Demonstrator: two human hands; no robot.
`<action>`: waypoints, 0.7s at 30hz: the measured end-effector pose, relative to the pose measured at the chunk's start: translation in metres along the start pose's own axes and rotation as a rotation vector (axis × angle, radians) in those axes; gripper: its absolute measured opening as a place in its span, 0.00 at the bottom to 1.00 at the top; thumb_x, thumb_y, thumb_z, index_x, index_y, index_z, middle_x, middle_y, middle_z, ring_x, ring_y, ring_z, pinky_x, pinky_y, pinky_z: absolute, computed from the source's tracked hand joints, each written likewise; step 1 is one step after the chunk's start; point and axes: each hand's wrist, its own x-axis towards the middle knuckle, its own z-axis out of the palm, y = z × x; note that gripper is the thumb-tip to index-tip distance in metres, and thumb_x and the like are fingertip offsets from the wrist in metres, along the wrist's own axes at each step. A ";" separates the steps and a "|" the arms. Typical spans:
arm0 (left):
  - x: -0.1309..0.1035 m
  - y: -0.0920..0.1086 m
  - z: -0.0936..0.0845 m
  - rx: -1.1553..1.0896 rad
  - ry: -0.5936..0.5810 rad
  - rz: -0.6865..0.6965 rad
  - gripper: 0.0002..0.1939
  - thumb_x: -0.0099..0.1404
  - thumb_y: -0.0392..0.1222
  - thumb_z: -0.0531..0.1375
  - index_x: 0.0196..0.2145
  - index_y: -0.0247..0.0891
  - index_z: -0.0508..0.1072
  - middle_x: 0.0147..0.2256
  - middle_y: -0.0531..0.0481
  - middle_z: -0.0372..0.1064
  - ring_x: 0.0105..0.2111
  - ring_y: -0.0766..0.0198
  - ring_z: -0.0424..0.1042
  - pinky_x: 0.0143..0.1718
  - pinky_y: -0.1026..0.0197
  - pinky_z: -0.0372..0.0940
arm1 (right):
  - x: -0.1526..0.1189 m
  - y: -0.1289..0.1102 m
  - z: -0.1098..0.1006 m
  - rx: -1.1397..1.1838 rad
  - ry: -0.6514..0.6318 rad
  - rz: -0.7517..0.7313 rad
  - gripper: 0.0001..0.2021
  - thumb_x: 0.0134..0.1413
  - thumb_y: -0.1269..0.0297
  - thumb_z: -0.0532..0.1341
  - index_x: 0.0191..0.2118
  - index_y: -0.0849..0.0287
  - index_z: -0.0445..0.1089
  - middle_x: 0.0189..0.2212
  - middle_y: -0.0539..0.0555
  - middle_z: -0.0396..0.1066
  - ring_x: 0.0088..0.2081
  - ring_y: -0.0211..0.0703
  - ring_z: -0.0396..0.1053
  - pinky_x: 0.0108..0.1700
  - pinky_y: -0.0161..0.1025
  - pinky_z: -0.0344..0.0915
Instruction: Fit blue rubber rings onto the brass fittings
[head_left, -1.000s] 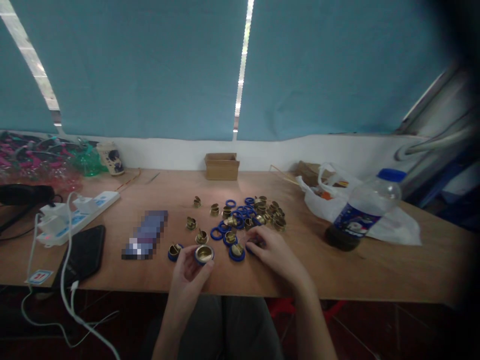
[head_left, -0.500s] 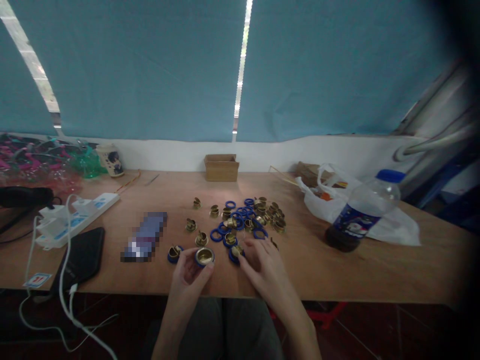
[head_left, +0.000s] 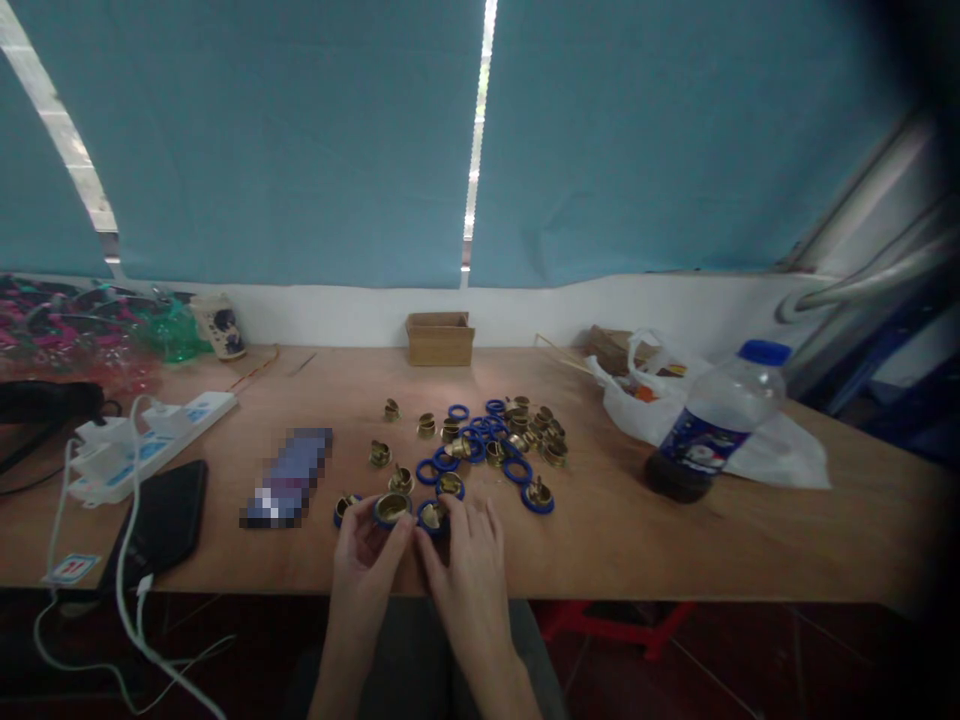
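My left hand [head_left: 364, 572] is closed around a round brass fitting [head_left: 392, 508] whose shallow hollow faces up, with a dark blue rim about it. Close beside it, my right hand [head_left: 466, 570] pinches a second brass fitting [head_left: 431, 516] seated in a blue ring. The two pieces nearly meet in front of my thumbs. Another ringed fitting [head_left: 344, 507] lies just left of my left hand, and one more ringed fitting [head_left: 538, 495] rests to the right. Beyond my hands, several loose blue rings [head_left: 517, 470] lie mixed with several brass fittings [head_left: 555, 452].
A pixelated phone [head_left: 290, 478], a black device [head_left: 166, 525] and a white power strip [head_left: 199, 412] lie left. A small cardboard box [head_left: 440, 345] stands at the back. On the right are a cola bottle [head_left: 705, 440] and a white plastic bag [head_left: 780, 458].
My right hand has moved left with its ringed fitting, now close against the piece in my left hand. The left hand's fitting has shifted slightly left.
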 end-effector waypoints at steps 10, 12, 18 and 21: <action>0.006 -0.009 0.001 -0.008 0.100 0.022 0.21 0.52 0.46 0.71 0.41 0.38 0.70 0.39 0.48 0.77 0.38 0.59 0.79 0.44 0.57 0.71 | 0.040 0.051 -0.040 0.088 -0.168 0.190 0.09 0.60 0.66 0.53 0.39 0.59 0.70 0.28 0.55 0.76 0.28 0.46 0.73 0.31 0.39 0.66; 0.007 -0.010 0.003 -0.009 0.110 0.027 0.21 0.52 0.46 0.71 0.40 0.38 0.70 0.38 0.48 0.77 0.38 0.59 0.79 0.43 0.57 0.71 | 0.051 0.062 -0.046 0.063 -0.226 0.186 0.08 0.59 0.65 0.55 0.38 0.58 0.71 0.25 0.53 0.75 0.28 0.47 0.73 0.31 0.38 0.64; 0.009 -0.011 0.004 -0.013 0.136 0.036 0.22 0.51 0.45 0.72 0.40 0.38 0.70 0.38 0.48 0.77 0.37 0.60 0.78 0.43 0.57 0.71 | 0.070 0.065 -0.052 -0.012 -0.363 0.170 0.04 0.55 0.66 0.60 0.36 0.58 0.71 0.25 0.52 0.75 0.29 0.47 0.73 0.31 0.37 0.61; 0.008 -0.010 0.003 -0.013 0.144 0.042 0.22 0.50 0.45 0.72 0.40 0.37 0.71 0.37 0.47 0.78 0.36 0.59 0.78 0.42 0.57 0.71 | 0.073 0.062 -0.052 -0.049 -0.385 0.190 0.02 0.54 0.66 0.62 0.33 0.57 0.70 0.24 0.52 0.73 0.28 0.47 0.72 0.29 0.36 0.58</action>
